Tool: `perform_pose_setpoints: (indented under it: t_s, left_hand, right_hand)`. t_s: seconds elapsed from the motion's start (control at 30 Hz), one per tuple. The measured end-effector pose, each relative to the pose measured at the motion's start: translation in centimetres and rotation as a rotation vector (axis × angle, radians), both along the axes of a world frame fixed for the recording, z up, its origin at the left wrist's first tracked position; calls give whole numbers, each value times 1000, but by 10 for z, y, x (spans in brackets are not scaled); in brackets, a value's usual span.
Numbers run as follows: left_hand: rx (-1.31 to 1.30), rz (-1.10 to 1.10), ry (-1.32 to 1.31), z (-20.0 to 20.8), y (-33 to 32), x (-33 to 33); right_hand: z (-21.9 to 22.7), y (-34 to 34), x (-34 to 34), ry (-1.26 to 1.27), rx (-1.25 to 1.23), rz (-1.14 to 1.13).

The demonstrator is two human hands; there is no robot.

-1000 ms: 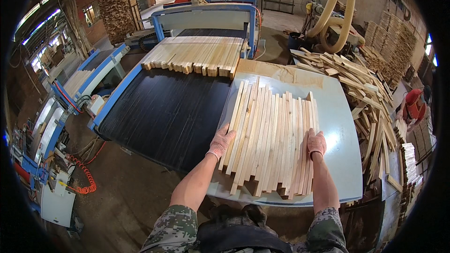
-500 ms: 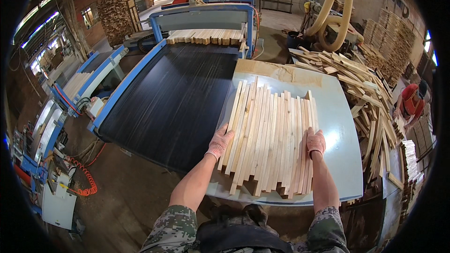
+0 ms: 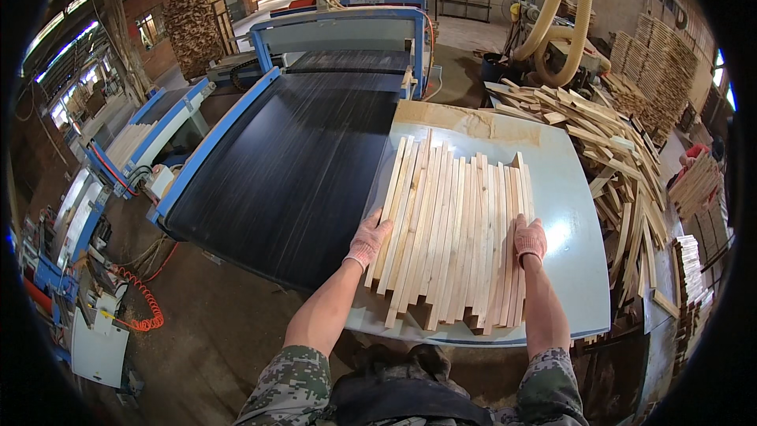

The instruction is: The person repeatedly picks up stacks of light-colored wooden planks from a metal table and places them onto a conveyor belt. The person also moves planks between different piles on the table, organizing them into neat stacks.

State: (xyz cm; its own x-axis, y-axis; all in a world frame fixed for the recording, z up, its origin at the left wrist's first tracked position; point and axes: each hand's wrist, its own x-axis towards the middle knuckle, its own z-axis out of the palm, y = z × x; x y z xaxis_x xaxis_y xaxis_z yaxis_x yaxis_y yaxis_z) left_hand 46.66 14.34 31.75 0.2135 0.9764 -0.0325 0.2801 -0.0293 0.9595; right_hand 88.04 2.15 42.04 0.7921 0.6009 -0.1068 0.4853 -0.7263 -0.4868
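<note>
A row of pale wooden strips lies side by side on a smooth light-grey tabletop, their ends uneven at both front and back. My left hand, in a pinkish knit glove, presses on the row's left edge. Against the right edge sits my right hand, gloved the same way, so the strips are gripped between the two. Some fingertips are hidden against the wood. Just left of the table runs a wide black conveyor belt with a blue side rail.
At the belt's far end stands a blue-framed machine. A loose heap of wood pieces borders the table on the right. Beyond it, a co-worker holds a bundle of strips. A red coiled hose hangs at the lower left.
The strips at the belt's far end have gone out of sight into the machine. The co-worker at right has brought up a bundle of strips. My hands stay in place on the row.
</note>
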Motion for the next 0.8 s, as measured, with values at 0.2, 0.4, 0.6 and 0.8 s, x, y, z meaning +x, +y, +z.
perform_pose_setpoints:
  t_s: [0.2, 0.4, 0.6, 0.8]
  left_hand:
    - [22, -7, 45, 23, -14, 4]
    - [97, -55, 30, 22, -12, -1]
    - [-33, -50, -197, 9, -13, -6]
    - [-117, -21, 47, 85, -28, 12]
  right_hand:
    - [9, -5, 0, 48, -46, 1]
    - [1, -9, 9, 7, 1, 78]
    - [-27, -44, 74, 516, 287, 335]
    - [-17, -68, 79, 715, 185, 149]
